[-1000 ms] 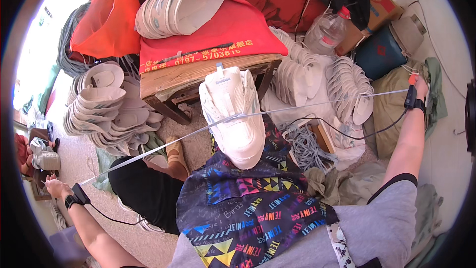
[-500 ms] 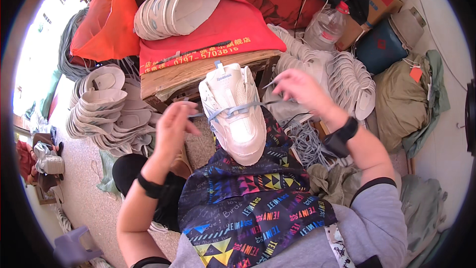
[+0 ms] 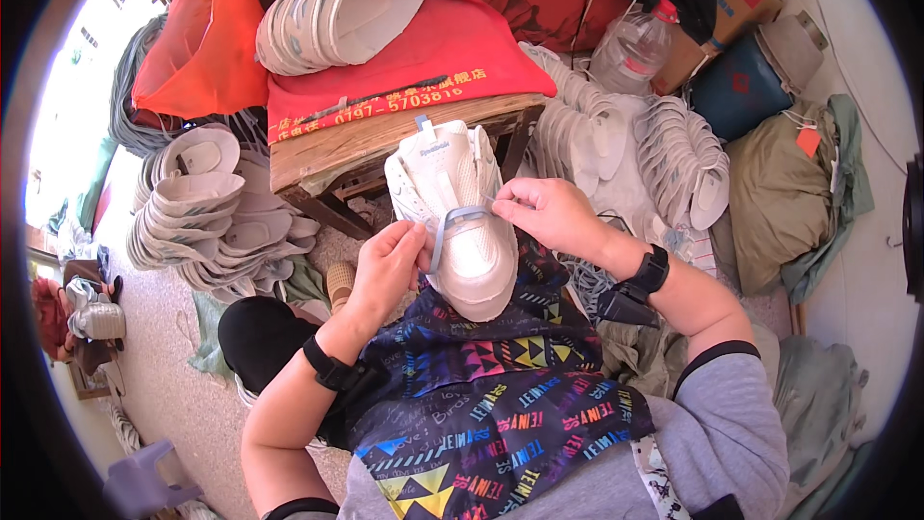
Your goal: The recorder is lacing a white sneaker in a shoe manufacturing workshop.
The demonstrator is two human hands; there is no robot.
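Note:
A white sneaker [image 3: 460, 212] rests toe-down on my lap, on a dark apron with bright patterns [image 3: 481, 395]. A pale lace [image 3: 450, 223] lies across the middle of its upper. My left hand [image 3: 390, 265] pinches the lace at the shoe's left side. My right hand [image 3: 544, 214] grips the lace end at the shoe's right side and touches the upper. Both wrists wear black bands.
A wooden stool [image 3: 385, 140] with a red cloth [image 3: 404, 67] stands just beyond the shoe, carrying stacked white shoe uppers [image 3: 337, 5]. More piles of white uppers lie left [image 3: 207, 207] and right [image 3: 664, 154]. A clear plastic jug [image 3: 630, 48], boxes and bags crowd the back.
My arms were spread wide, pulling the lace taut across the shoe. Both hands have since come in to the shoe and now hold the lace close to its sides.

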